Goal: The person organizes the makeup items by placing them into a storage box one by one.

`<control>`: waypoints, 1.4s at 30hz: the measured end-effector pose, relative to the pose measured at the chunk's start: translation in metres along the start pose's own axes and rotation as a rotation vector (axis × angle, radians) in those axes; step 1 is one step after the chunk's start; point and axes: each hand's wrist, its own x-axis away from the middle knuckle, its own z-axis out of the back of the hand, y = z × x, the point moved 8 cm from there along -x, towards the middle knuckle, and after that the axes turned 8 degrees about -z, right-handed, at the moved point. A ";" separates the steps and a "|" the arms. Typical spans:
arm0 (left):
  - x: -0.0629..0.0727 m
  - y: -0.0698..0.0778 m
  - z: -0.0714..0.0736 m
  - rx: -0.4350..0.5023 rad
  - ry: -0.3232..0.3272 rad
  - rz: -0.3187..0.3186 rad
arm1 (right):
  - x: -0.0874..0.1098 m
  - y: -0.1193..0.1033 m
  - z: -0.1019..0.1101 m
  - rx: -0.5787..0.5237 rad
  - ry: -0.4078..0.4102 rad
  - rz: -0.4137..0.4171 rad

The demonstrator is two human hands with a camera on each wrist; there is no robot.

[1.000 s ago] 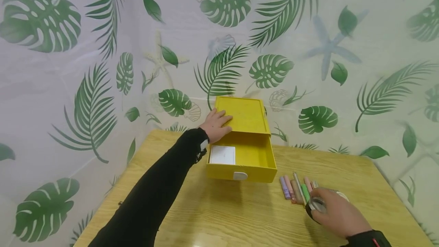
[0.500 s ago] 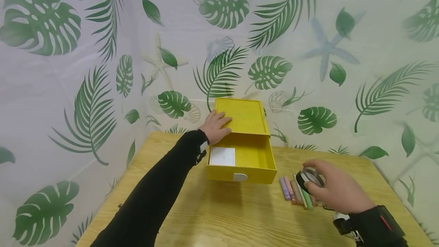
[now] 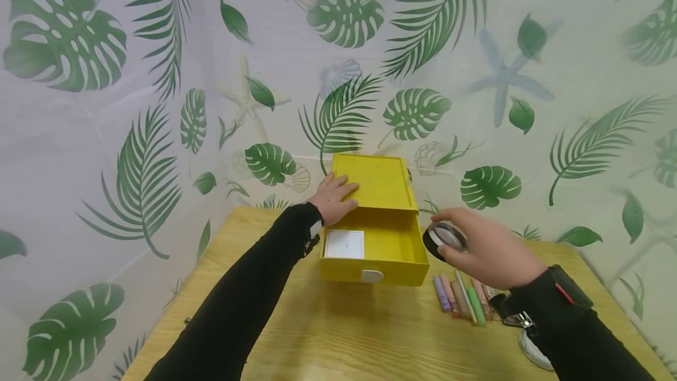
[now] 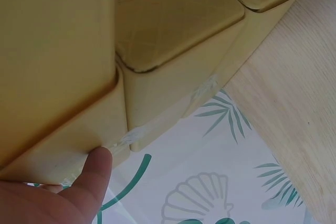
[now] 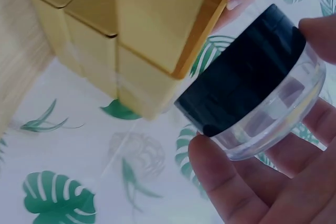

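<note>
My left hand (image 3: 333,199) rests with straight, spread fingers on the left side of the top of a yellow drawer box (image 3: 378,181). One digit touches the box's side in the left wrist view. The box's drawer (image 3: 402,273) is pulled out toward me and holds a flat white square (image 3: 345,244) in its left part. With thumb and fingers, my right hand (image 3: 494,249) grips a round cosmetic jar (image 5: 244,74) that has a black lid and a clear body. It hovers just right of the drawer, tilted, the lid facing the box.
Several slim cosmetic tubes (image 3: 461,298) in purple, pink, brown and green lie in a row on the wooden table (image 3: 391,334), right of the drawer. A round pale item (image 3: 535,353) is partly hidden by my right sleeve. A leaf-patterned sheet (image 3: 338,10) hangs behind.
My right hand lifts the jar from beside the tubes and carries it left and away from me, up to the drawer's right side. My left hand stays in place.
</note>
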 end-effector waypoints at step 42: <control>-0.001 -0.003 -0.001 -0.018 0.000 0.019 | -0.095 -0.045 -0.091 0.189 -0.310 0.091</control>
